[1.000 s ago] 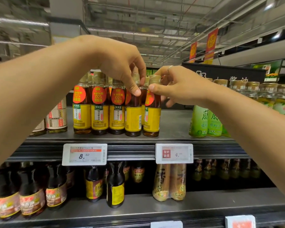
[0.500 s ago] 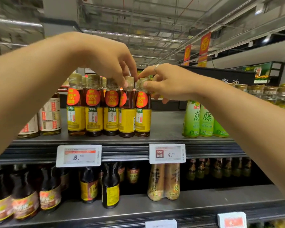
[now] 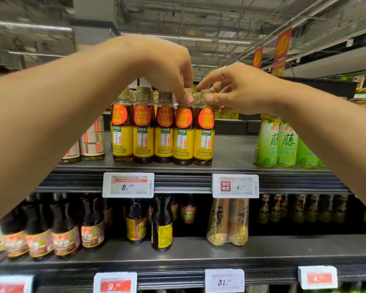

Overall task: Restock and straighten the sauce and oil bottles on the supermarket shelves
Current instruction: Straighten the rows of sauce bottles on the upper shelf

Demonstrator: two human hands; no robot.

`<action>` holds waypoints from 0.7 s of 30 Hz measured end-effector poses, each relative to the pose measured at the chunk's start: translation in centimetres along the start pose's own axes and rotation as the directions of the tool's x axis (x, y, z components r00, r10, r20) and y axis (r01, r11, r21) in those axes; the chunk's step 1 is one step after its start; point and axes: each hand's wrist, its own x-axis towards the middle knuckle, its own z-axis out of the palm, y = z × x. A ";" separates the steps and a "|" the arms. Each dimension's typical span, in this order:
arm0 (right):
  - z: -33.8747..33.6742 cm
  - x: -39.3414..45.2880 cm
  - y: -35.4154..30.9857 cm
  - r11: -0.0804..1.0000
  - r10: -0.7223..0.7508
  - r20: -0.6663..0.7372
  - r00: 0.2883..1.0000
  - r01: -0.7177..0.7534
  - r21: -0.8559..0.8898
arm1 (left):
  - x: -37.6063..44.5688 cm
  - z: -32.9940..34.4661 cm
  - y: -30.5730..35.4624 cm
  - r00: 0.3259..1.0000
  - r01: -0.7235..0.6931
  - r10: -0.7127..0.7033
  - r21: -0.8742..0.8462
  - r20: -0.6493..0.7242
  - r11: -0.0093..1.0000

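Grey metal shelf (image 3: 230, 153) carries a front row of five yellow-labelled oil bottles (image 3: 163, 136), which now stands closer and squarer than a second ago. The left hand (image 3: 163, 66) pinches the fourth bottle's cap (image 3: 188, 92) and the right hand (image 3: 239, 89) pinches the fifth bottle's cap (image 3: 206, 94), so straightening here looks nearly finished.
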 end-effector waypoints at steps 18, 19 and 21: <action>8.9 -5.3 0.5 0.905 0.336 -0.204 0.919 -0.256 0.340 | -13.0 10.0 -2.2 0.708 0.165 -0.562 -0.673 -0.429 0.721; 9.5 -5.4 0.4 0.905 0.354 -0.225 0.907 -0.273 0.325 | -13.3 11.1 -2.0 0.711 0.192 -0.578 -0.681 -0.400 0.707; 10.4 -5.5 0.0 0.902 0.385 -0.258 0.886 -0.302 0.309 | -13.5 12.7 -1.5 0.711 0.237 -0.594 -0.667 -0.376 0.706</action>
